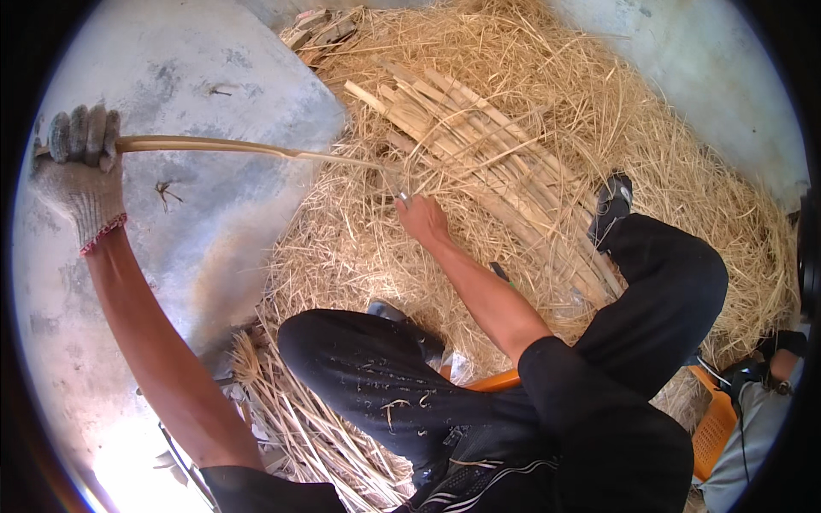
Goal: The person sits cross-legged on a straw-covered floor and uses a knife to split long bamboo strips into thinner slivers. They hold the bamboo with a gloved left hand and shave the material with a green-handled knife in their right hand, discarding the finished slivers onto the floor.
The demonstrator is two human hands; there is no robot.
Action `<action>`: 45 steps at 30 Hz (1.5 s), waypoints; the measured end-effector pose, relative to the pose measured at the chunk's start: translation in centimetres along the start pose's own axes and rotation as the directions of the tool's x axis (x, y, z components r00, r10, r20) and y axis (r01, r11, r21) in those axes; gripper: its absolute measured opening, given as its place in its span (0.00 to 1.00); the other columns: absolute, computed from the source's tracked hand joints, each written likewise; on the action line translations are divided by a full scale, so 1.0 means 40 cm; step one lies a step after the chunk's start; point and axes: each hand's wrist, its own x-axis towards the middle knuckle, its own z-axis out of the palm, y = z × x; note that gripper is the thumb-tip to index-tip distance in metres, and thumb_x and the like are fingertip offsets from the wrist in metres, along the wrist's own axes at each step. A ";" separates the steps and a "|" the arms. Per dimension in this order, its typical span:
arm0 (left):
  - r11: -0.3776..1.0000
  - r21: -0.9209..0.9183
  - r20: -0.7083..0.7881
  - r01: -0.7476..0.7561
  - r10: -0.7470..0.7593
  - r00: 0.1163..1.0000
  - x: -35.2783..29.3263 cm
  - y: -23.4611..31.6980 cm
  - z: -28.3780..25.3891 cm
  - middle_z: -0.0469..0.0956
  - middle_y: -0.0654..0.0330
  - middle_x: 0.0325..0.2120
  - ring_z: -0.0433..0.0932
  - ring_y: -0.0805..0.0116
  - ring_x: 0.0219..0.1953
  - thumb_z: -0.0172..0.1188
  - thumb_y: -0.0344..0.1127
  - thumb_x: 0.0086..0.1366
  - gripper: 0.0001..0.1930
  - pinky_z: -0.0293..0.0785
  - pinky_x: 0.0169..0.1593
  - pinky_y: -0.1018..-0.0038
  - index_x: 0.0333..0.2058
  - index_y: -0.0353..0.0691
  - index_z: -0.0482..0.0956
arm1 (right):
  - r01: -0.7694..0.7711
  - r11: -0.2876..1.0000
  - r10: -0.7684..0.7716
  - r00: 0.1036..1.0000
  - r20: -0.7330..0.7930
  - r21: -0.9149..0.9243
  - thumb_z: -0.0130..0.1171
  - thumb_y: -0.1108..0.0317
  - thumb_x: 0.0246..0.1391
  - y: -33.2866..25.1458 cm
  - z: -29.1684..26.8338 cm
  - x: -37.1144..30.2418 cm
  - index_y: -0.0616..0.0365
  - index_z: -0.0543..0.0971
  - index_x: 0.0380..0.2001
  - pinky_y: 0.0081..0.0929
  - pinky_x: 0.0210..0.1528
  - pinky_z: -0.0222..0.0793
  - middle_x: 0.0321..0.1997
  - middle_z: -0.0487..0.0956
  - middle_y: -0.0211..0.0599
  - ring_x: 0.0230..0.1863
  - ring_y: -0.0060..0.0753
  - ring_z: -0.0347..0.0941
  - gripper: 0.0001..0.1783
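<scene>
My left hand, in a grey and white knitted glove with a red-trimmed cuff, is raised at the far left. Its fingers wrap round one end of a long, thin bamboo strip. The strip runs to the right, bowing slightly, and narrows toward my bare right hand. That hand is closed, low over the shavings, with a small shiny metal tool showing at its fingertips. Whether the tool touches the strip's thin end cannot be made out; the rest of it is hidden by the fingers.
Loose straw-coloured shavings cover the floor. Split bamboo slats lie beyond my right hand, and thin strips beside my left knee. A pale wall rises at the left. Another person's grey trouser leg and an orange chair are at lower right.
</scene>
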 end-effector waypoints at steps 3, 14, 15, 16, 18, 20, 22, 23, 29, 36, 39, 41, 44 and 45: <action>0.999 -0.018 -0.037 -0.029 0.029 0.999 -0.026 0.053 0.038 0.65 0.59 0.16 0.65 0.65 0.16 0.42 0.43 0.67 0.19 0.73 0.30 0.68 0.18 0.43 0.65 | 0.027 0.998 -0.029 0.999 -0.034 -0.054 0.50 0.47 0.62 0.051 0.025 0.004 0.66 0.80 0.37 0.49 0.36 0.73 0.28 0.80 0.58 0.33 0.56 0.79 0.27; 0.993 -0.103 -0.117 0.053 -0.065 0.991 -0.104 0.020 0.102 0.52 0.63 0.12 0.51 0.70 0.13 0.43 0.40 0.62 0.16 0.56 0.20 0.74 0.15 0.47 0.59 | -0.072 0.995 0.069 0.996 -0.054 -0.074 0.50 0.45 0.61 0.100 -0.001 -0.031 0.68 0.80 0.43 0.54 0.47 0.73 0.40 0.80 0.66 0.45 0.63 0.78 0.31; 0.991 -0.118 -0.129 0.063 -0.078 0.989 -0.103 0.030 0.109 0.51 0.64 0.12 0.50 0.70 0.13 0.43 0.40 0.62 0.17 0.55 0.19 0.74 0.14 0.48 0.58 | -0.103 0.988 0.096 0.993 -0.070 -0.112 0.50 0.45 0.61 0.167 0.033 -0.027 0.68 0.80 0.42 0.54 0.47 0.73 0.40 0.80 0.65 0.45 0.63 0.78 0.30; 0.986 -0.143 0.195 0.088 -0.059 0.979 -0.051 0.100 0.079 0.54 0.63 0.11 0.53 0.69 0.12 0.41 0.41 0.63 0.18 0.60 0.21 0.73 0.14 0.47 0.59 | -0.068 0.991 0.059 0.995 -0.079 -0.117 0.50 0.45 0.61 0.180 0.072 0.017 0.68 0.81 0.41 0.54 0.47 0.73 0.40 0.80 0.65 0.45 0.63 0.78 0.30; 0.943 -0.157 0.760 0.295 -0.076 0.646 0.059 0.030 -0.030 0.60 0.61 0.11 0.57 0.69 0.12 0.38 0.43 0.66 0.21 0.69 0.24 0.71 0.12 0.47 0.60 | -0.129 0.983 0.109 0.983 -0.149 -0.130 0.50 0.46 0.61 0.228 0.050 0.065 0.68 0.81 0.39 0.53 0.47 0.73 0.40 0.80 0.64 0.44 0.63 0.78 0.30; 0.980 -0.120 0.468 0.160 -0.087 0.880 0.011 0.034 -0.022 0.52 0.65 0.11 0.50 0.70 0.12 0.38 0.43 0.65 0.20 0.59 0.22 0.73 0.13 0.49 0.55 | -0.147 0.984 0.132 0.982 -0.135 -0.101 0.50 0.46 0.61 0.211 0.033 0.042 0.68 0.81 0.38 0.52 0.47 0.74 0.38 0.80 0.64 0.43 0.62 0.78 0.29; 0.995 -0.063 0.224 0.075 -0.059 0.973 -0.045 0.040 0.012 0.48 0.67 0.11 0.46 0.71 0.13 0.38 0.43 0.65 0.20 0.53 0.21 0.74 0.13 0.50 0.52 | -0.112 0.991 0.107 0.992 -0.074 -0.072 0.50 0.47 0.61 0.162 0.016 0.010 0.67 0.81 0.38 0.50 0.44 0.74 0.33 0.81 0.61 0.39 0.58 0.79 0.28; 0.998 -0.049 0.138 0.041 -0.034 0.990 -0.067 0.046 0.030 0.48 0.67 0.11 0.45 0.71 0.13 0.38 0.42 0.65 0.20 0.53 0.20 0.74 0.13 0.50 0.52 | -0.089 0.994 0.086 0.995 -0.047 -0.056 0.50 0.47 0.62 0.123 0.001 0.002 0.66 0.81 0.37 0.49 0.42 0.74 0.30 0.81 0.59 0.37 0.56 0.80 0.28; 1.000 -0.028 -0.012 0.008 -0.008 1.000 -0.075 0.037 0.078 0.55 0.65 0.13 0.51 0.70 0.14 0.38 0.40 0.64 0.17 0.58 0.22 0.74 0.15 0.48 0.56 | 0.050 0.988 -0.040 0.996 -0.075 0.145 0.52 0.44 0.62 0.007 -0.041 -0.045 0.63 0.77 0.25 0.44 0.26 0.65 0.16 0.74 0.42 0.18 0.40 0.70 0.29; 0.995 -0.026 0.182 -0.099 0.103 0.978 -0.003 0.010 0.020 0.56 0.65 0.11 0.55 0.72 0.12 0.34 0.38 0.65 0.18 0.59 0.19 0.72 0.15 0.46 0.58 | 0.344 0.869 -0.341 0.937 -0.074 0.356 0.52 0.44 0.64 -0.231 -0.107 -0.179 0.60 0.73 0.23 0.37 0.22 0.61 0.13 0.70 0.34 0.16 0.33 0.67 0.28; 0.997 -0.035 0.066 -0.068 0.070 0.995 -0.067 0.027 0.072 0.51 0.68 0.10 0.46 0.74 0.13 0.35 0.40 0.66 0.18 0.49 0.19 0.72 0.15 0.47 0.55 | 0.376 0.862 -0.381 0.923 -0.056 0.341 0.52 0.45 0.64 -0.322 -0.174 -0.232 0.59 0.72 0.23 0.37 0.21 0.60 0.12 0.68 0.31 0.14 0.30 0.64 0.28; 0.997 -0.066 0.049 -0.038 0.041 0.998 -0.064 0.032 0.062 0.54 0.67 0.10 0.50 0.73 0.13 0.36 0.44 0.67 0.20 0.49 0.20 0.72 0.15 0.48 0.57 | 0.407 0.835 -0.410 0.909 -0.075 0.371 0.50 0.44 0.65 -0.350 -0.190 -0.248 0.58 0.71 0.23 0.35 0.20 0.58 0.12 0.66 0.28 0.13 0.26 0.61 0.27; 0.995 0.062 -0.071 -0.082 0.086 0.994 -0.042 0.025 0.024 0.66 0.62 0.11 0.63 0.70 0.12 0.35 0.48 0.70 0.25 0.61 0.19 0.72 0.18 0.43 0.68 | 0.424 0.801 -0.419 0.902 -0.110 0.422 0.49 0.43 0.66 -0.395 -0.214 -0.288 0.55 0.72 0.24 0.31 0.18 0.57 0.13 0.65 0.25 0.13 0.22 0.60 0.27; 0.994 0.067 -0.059 -0.084 0.088 0.994 -0.049 0.024 0.015 0.66 0.62 0.11 0.64 0.70 0.12 0.36 0.49 0.70 0.25 0.63 0.20 0.71 0.18 0.42 0.69 | 0.415 0.813 -0.405 0.907 -0.115 0.408 0.48 0.43 0.66 -0.403 -0.232 -0.299 0.54 0.72 0.24 0.31 0.18 0.57 0.13 0.65 0.24 0.13 0.21 0.59 0.26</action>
